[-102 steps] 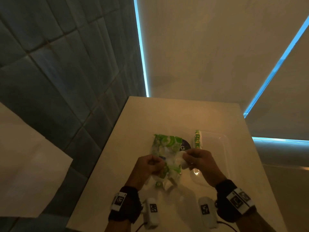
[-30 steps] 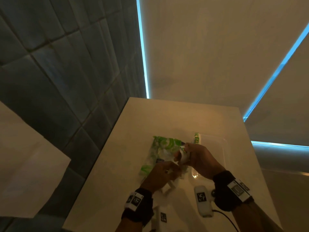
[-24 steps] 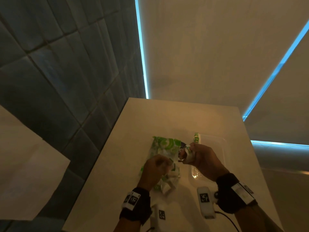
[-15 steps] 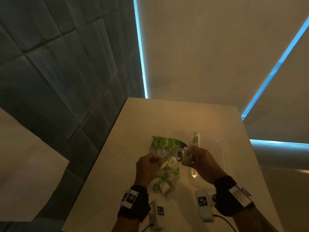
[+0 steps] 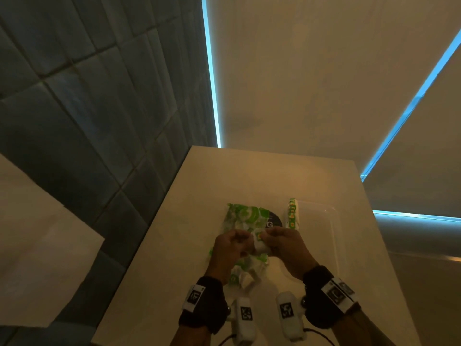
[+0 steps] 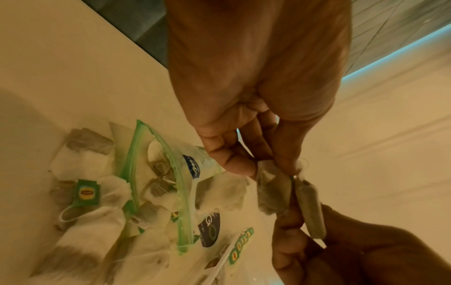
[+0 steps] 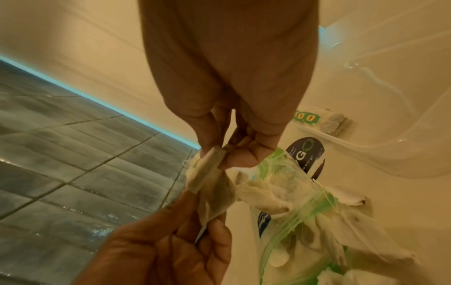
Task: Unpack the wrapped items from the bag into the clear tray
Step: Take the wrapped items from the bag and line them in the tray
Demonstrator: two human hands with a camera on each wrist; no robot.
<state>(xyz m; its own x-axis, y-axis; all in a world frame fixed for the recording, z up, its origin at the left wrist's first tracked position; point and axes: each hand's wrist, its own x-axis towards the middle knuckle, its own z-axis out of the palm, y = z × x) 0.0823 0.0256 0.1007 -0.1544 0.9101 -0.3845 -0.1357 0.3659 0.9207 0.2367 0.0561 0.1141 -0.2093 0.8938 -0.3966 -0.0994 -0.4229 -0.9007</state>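
Over the pale counter [image 5: 224, 186], both hands now meet: left hand [image 5: 228, 248] and right hand [image 5: 287, 245] pinch one teabag [image 5: 259, 242] lifted from the bag [image 5: 245, 218]; tray [image 5: 331, 226] next.

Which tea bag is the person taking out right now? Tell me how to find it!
Find the pale countertop, then the clear zip bag with green print lying on it. Just above its near end, the left hand and right hand meet. The white paper tea bag pinched between them is it: lifted in the air, unlike the loose ones lying around the bag.
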